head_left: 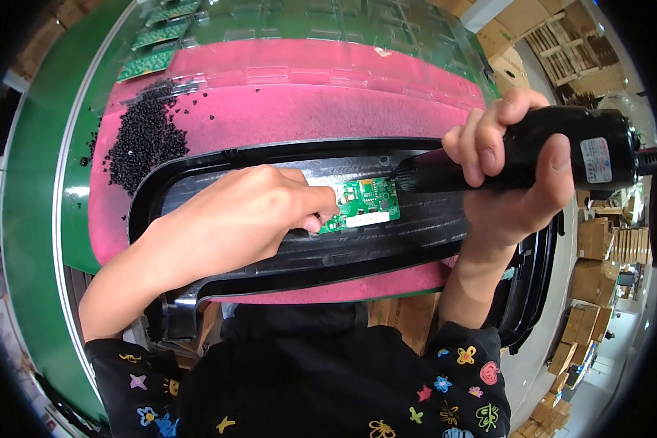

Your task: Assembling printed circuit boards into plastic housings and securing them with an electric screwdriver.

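A green circuit board (372, 196) with a white strip lies inside a long black plastic shell (423, 237). The fingers of my left hand (252, 208) are curled and pressed together at the board's left end, hiding that edge. My right hand (515, 208) is wrapped round a thick black electric screwdriver (562, 146), held nearly level with its cable end to the right. Its tapered front (423, 174) points left, over the board's upper right corner. The tip itself cannot be made out.
Many small black screws (142, 135) lie heaped on the pink mat (299, 109), left of the shell. Clear plastic trays (321, 40) stretch across the back, with more green boards (146, 64) at their left. Other black shells (536, 285) sit at the right; cardboard boxes (595, 281) stand beyond.
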A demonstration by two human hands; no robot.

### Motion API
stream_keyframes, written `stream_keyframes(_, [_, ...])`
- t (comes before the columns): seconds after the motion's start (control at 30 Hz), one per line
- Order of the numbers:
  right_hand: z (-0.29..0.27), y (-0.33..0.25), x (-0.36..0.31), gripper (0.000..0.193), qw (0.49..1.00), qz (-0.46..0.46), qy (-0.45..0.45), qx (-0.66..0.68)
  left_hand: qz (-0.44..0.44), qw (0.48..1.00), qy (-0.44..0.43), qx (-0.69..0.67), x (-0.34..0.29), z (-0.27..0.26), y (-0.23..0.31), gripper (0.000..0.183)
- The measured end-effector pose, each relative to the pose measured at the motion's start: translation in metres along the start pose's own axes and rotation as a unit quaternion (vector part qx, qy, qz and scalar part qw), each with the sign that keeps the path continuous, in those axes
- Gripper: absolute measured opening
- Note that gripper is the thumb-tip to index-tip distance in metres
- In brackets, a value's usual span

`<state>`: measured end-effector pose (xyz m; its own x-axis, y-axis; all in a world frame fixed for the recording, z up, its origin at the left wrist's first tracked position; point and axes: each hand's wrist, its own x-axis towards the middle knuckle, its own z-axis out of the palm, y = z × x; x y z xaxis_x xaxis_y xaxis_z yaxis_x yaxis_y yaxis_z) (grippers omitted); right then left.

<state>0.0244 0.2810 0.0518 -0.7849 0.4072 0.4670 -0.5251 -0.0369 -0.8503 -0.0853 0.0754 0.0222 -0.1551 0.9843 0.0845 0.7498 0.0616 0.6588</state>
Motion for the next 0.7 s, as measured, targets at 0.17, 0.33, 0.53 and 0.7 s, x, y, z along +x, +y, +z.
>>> stream_keyframes(0.17, [-0.0036, -0.0057, 0.001, 0.047, 1.0, -0.003, 0.009, 0.019, 0.0, 0.999, -0.009, -0.031, 0.0016, -0.0009, 0.0001, 0.018])
stream_keyframes(0.33, [-0.0041, -0.0026, 0.0028, 0.046, 1.0, 0.006, 0.019, 0.004, -0.001, 0.999, -0.011, -0.039, 0.0022, -0.0005, -0.0039, 0.019])
stream_keyframes(0.53, [-0.0078, -0.0043, 0.0049, 0.045, 0.999, 0.005, 0.01, 0.038, -0.009, 0.999, -0.014, -0.033, 0.0027, -0.0009, -0.0033, 0.021])
stream_keyframes(0.7, [-0.0051, -0.0001, 0.0037, 0.045, 1.0, 0.009, 0.004, 0.013, -0.005, 0.999, -0.01, -0.046, 0.0026, 0.0, -0.0036, 0.021])
